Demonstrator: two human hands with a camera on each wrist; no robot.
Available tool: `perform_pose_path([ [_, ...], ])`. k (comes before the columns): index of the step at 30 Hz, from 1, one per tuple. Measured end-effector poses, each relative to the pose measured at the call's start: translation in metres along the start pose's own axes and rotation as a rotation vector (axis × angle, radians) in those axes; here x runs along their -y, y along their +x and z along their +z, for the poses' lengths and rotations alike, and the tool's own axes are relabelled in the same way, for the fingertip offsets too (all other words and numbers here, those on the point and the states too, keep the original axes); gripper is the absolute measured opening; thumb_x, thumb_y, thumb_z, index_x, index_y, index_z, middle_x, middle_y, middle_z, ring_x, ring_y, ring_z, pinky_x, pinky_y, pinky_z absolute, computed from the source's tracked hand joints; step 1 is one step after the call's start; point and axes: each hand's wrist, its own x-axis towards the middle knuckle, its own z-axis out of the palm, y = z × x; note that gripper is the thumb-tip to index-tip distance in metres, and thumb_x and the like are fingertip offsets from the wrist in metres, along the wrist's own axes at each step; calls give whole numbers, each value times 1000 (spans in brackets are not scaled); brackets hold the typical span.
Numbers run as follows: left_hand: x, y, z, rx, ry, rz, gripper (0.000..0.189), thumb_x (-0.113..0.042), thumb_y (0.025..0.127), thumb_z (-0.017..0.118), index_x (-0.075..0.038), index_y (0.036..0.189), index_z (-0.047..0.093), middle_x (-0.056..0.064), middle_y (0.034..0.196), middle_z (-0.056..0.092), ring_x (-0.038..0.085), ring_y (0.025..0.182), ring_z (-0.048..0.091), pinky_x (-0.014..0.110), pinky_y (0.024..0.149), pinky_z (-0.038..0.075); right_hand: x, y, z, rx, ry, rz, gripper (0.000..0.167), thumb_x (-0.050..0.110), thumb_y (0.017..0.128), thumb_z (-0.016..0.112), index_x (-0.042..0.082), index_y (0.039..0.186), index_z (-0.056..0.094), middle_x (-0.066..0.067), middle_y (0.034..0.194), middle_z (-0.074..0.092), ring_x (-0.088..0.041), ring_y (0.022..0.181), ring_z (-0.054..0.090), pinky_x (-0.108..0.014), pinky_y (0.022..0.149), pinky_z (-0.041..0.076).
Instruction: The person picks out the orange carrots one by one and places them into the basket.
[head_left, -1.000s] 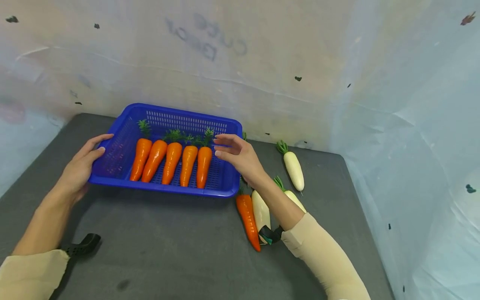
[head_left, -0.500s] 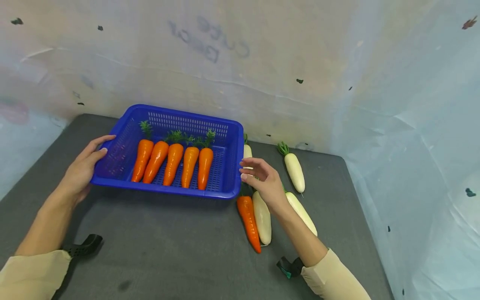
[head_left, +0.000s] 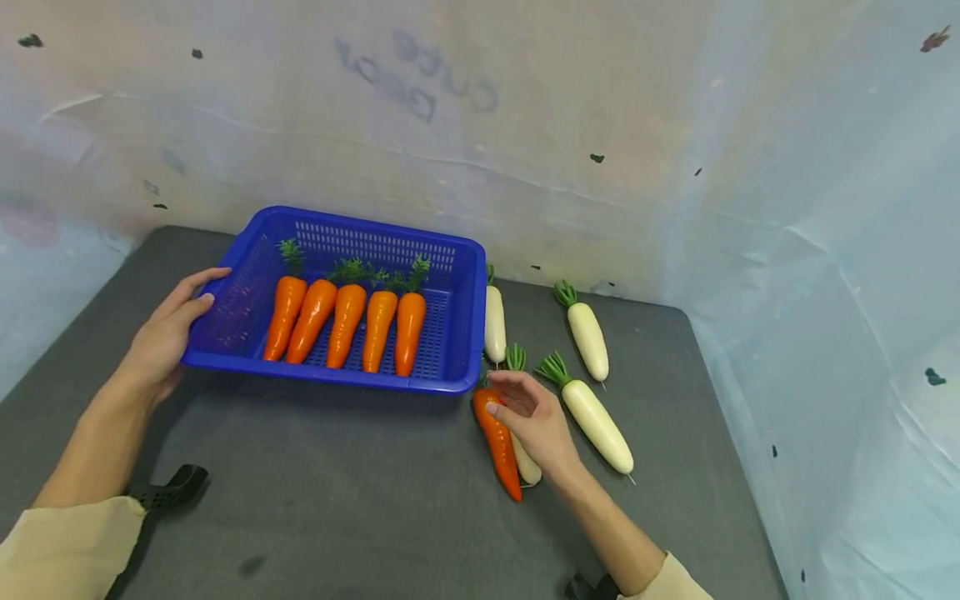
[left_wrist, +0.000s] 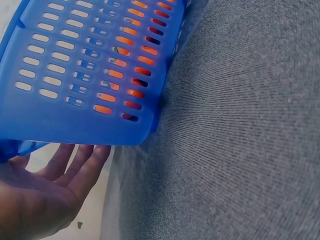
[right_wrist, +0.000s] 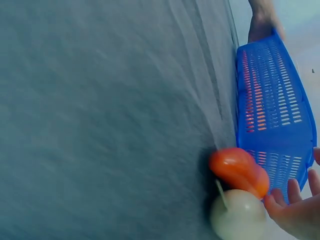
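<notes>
My left hand grips the left rim of a blue plastic basket, thumb over the edge; the left wrist view has the fingers against its end wall. Several orange carrots with green tops lie side by side in the basket. Right of it, my right hand hovers at the upper part of a loose carrot, fingers loosely bent. The right wrist view shows those fingers spread beside the carrot, with no grip on it. A white radish lies against that carrot, partly hidden by the hand.
More white radishes with green tops lie to the right: one beside the basket, one right of my hand, one farther back. The grey tabletop meets a pale sheet wall behind and at the right.
My right hand has left the basket's right side, moving right and then down toward me to the loose carrot. The left hand and the basket have stayed in place.
</notes>
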Motion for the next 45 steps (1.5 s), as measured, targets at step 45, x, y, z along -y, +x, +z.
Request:
perform_pose_path([
  [45, 1, 0, 1, 3, -29, 13, 48, -40, 106, 41, -36, 153, 33, 0, 122, 49, 15, 83, 71, 34, 62, 59, -23, -8, 18, 17, -558, 50, 66, 8, 84, 79, 15, 143, 51, -10, 125, 61, -22, 91, 66, -34, 74, 57],
])
